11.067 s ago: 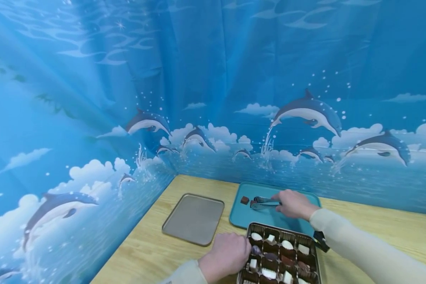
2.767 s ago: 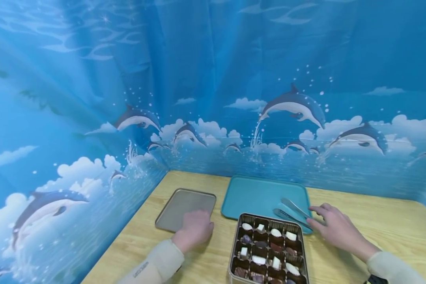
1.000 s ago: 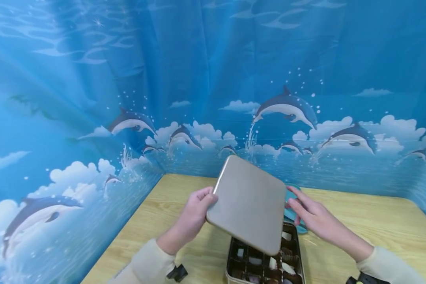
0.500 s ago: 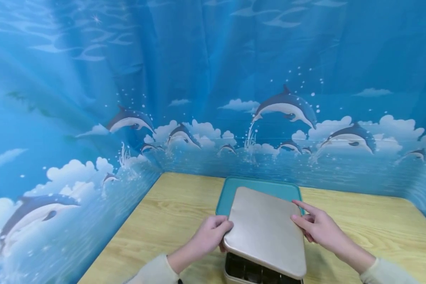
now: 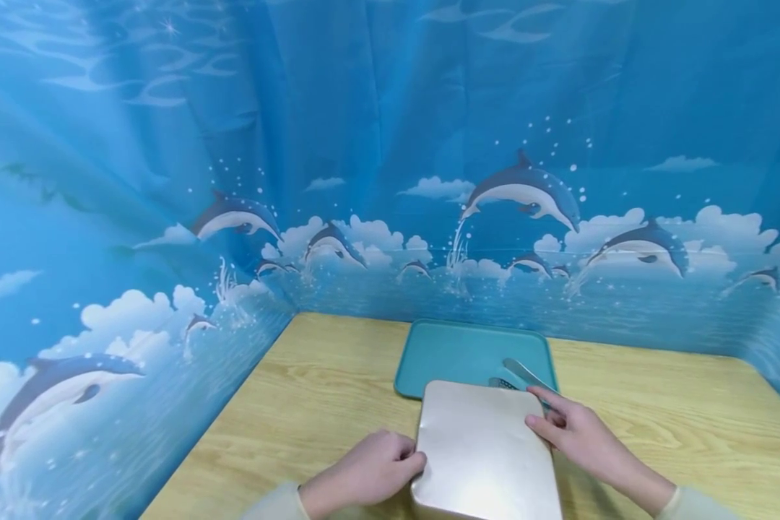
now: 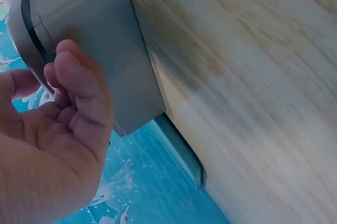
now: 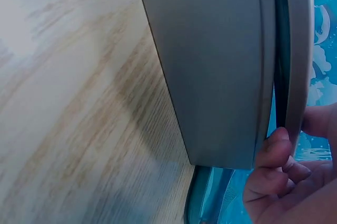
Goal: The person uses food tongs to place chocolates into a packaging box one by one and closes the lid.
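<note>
A gold-coloured metal lid (image 5: 484, 448) covers the tin box in the head view and hides its sections of chocolates. My left hand (image 5: 380, 466) pinches the lid's left edge with curled fingers and thumb. On the opposite edge, near the far right corner, my right hand (image 5: 581, 437) pinches the rim between thumb and fingers. Both wrist views show the smooth wall of the tin box (image 7: 210, 66), with a dark narrow gap between its top and the lid. In the left wrist view the box wall (image 6: 105, 50) stands upright on the table.
Behind the tin lies a teal tray (image 5: 455, 354), its near edge partly covered by the lid. Metal tongs (image 5: 526, 372) rest on the tray's right part, close to my right fingers. The wooden table (image 5: 299, 404) ends at a blue dolphin-print curtain (image 5: 364, 180).
My left hand took the lid from the table's left side. Both hands have tilted it down over the tin, and it now lies nearly level. Earlier, my right hand set down the tongs.
</note>
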### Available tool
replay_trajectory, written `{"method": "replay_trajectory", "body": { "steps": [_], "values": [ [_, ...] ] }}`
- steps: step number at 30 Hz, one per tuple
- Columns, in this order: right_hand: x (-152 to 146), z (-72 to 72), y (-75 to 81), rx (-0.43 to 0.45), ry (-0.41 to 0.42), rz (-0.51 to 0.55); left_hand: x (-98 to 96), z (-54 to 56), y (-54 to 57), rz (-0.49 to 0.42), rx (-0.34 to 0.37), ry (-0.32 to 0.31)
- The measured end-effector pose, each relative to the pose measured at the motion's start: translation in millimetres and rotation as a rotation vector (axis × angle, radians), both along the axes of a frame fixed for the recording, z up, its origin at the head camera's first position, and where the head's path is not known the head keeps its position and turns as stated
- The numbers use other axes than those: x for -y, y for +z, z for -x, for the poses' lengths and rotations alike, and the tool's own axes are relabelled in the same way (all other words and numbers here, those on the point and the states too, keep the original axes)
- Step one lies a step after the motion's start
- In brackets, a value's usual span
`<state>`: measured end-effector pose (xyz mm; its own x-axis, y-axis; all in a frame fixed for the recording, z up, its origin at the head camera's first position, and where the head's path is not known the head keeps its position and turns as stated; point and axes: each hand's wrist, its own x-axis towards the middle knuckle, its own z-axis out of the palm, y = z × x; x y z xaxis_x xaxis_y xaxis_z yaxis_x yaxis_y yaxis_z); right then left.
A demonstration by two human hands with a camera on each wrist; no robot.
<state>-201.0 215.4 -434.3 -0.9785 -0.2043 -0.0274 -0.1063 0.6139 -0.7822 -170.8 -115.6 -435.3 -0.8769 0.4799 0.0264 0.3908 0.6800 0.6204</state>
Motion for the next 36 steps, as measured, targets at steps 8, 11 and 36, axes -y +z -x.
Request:
{"method": "replay_trajectory", "body": {
  "steps": [8, 11, 36],
  "values": [
    [-2, -8.0, -5.9, -0.035, 0.015, -0.020, 1.6, 1.6, -2.3, 0.026, 0.028, -0.013],
    [-2, -8.0, -8.2, -0.047, 0.016, -0.016, 3.0, 1.4, -2.2, 0.019, 0.082, -0.008],
    [-8, 9.0, -9.5, 0.009, 0.079, -0.024, -26.2, 72.6, 6.0, 0.020, 0.109, 0.146]
  ]
}}
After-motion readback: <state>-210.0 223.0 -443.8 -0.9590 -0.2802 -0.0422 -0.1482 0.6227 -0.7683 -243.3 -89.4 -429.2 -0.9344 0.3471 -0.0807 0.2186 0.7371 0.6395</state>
